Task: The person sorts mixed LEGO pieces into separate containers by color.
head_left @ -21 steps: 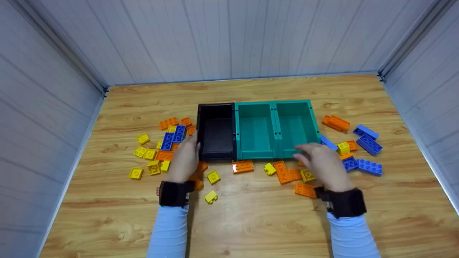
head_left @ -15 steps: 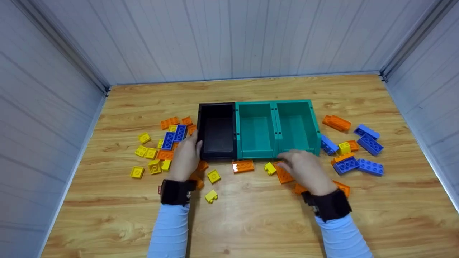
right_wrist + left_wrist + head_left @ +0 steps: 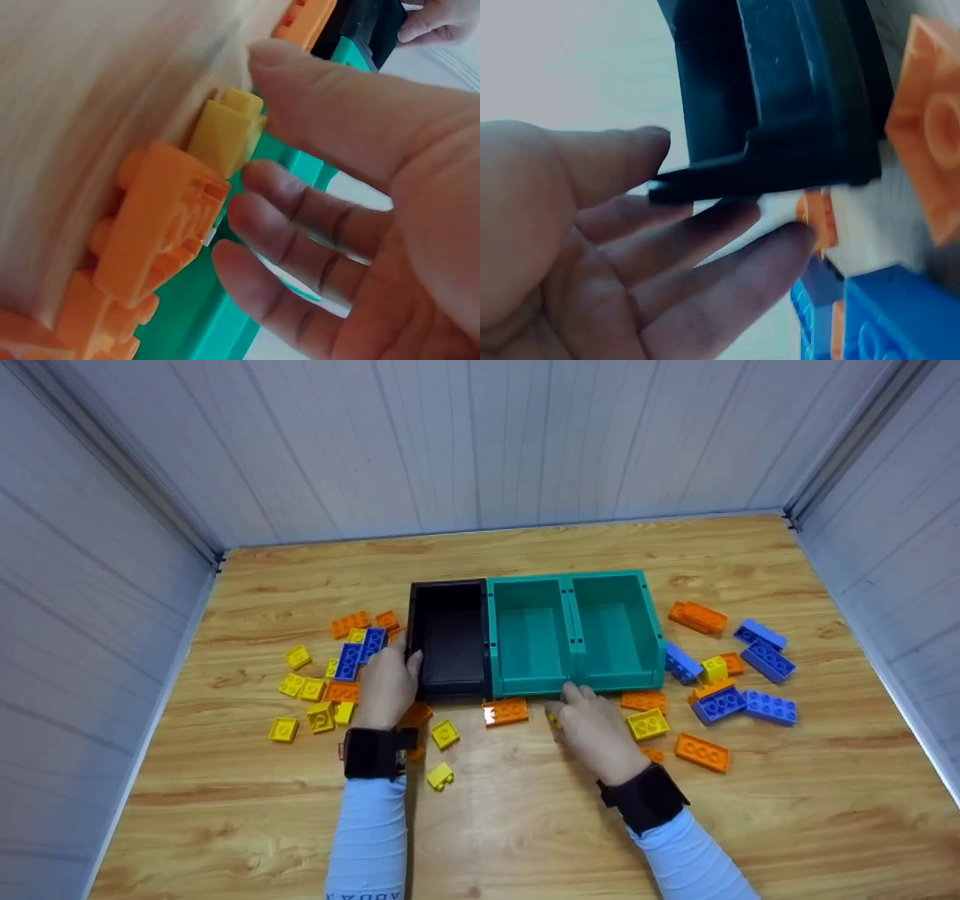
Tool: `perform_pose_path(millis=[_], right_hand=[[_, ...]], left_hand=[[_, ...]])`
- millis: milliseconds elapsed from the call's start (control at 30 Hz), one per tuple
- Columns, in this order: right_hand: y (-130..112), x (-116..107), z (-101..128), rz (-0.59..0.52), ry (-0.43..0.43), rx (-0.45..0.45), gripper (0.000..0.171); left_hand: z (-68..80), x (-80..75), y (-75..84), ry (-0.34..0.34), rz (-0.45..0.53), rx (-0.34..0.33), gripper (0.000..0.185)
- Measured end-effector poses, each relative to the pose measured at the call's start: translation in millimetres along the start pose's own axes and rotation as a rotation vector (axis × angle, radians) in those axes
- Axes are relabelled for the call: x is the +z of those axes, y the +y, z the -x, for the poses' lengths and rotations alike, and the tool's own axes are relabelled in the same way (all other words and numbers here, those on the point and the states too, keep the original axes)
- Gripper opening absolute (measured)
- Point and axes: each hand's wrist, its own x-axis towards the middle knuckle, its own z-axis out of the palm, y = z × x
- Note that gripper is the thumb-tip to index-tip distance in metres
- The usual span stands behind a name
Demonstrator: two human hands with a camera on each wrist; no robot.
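Three open bins stand in a row mid-table: a black bin on the left and two teal bins beside it. My left hand lies flat against the black bin's front left corner, fingers straight. In the left wrist view the fingers reach under the black bin's rim. My right hand hovers at the middle teal bin's front wall with relaxed fingers. In the right wrist view its fingers are just beside a small yellow brick and hold nothing.
Loose orange, yellow and blue bricks lie on the wooden table on both sides of the bins. An orange brick sits between my hands, a yellow one right of the right hand. Grey walls close in three sides.
My right hand has slid left along the front of the teal bins, from the right bin's corner to the middle bin, uncovering bricks behind it. My left hand stayed at the black bin.
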Motion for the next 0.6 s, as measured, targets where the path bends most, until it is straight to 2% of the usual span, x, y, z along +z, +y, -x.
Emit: perform_pose_path(millis=[100, 233, 367, 500, 600], right_hand=[[1, 2, 0, -0.006, -0.006, -0.008, 0.023], [3, -2, 1, -0.005, -0.009, -0.061, 0.017], [6, -15, 2, -0.074, 0.030, -0.096, 0.024], [20, -35, 3, -0.183, 0.099, -0.062, 0.030], [39, -50, 6, -0.222, 0.139, 0.014, 0.033]], left_hand=[[-0.2, 0.7, -1.5, 0.010, 0.010, 0.004, 0.047], [1.9, -0.9, -3.6, 0.011, 0.026, 0.015, 0.046], [3.9, -4.8, -5.4, 0.008, 0.020, 0.011, 0.045], [3.2, -6.4, -5.4, 0.013, 0.006, 0.007, 0.044], [2.2, -5.3, -4.5, 0.011, 0.017, -0.009, 0.042]])
